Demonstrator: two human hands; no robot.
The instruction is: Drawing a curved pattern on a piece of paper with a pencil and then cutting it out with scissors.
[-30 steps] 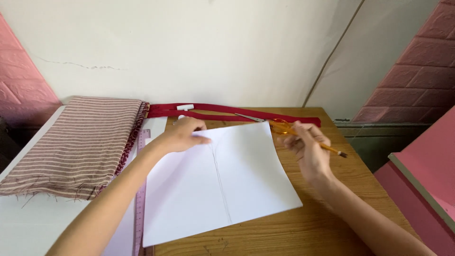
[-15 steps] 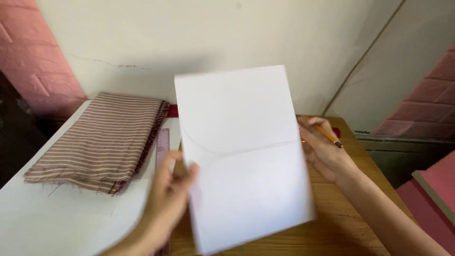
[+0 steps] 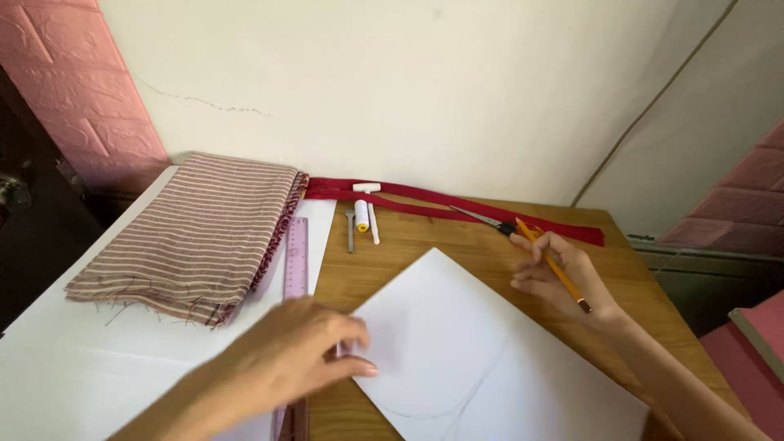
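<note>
Left hand point(image 3: 298, 355) is laid flat, palm down, fingers spread and loosely curled, with the fingertips pressed onto the near left corner of the sheet of paper point(image 3: 482, 359); nothing is gripped by it. Right hand point(image 3: 563, 278) is closed around a yellow pencil point(image 3: 554, 265), which is held slanted, dark end toward the wrist, just above the sheet's right edge. The paper is seen lying flat on the wooden desk point(image 3: 408, 245), turned at an angle, with faint curved pencil lines drawn across its lower part. A pink ruler point(image 3: 295, 265) is placed along the desk's left edge, partly hidden under the left hand. Beside it, a folded piece of striped fabric point(image 3: 196, 233) is rested on a white surface point(image 3: 73, 367). At the back of the desk, a red strip of cloth point(image 3: 425, 200) is stretched along the wall, with scissors point(image 3: 490, 220) lying on it near the right hand. A small white spool of thread point(image 3: 361, 215) and a white pen-like tool point(image 3: 373, 224) are set just in front of the strip.
</note>
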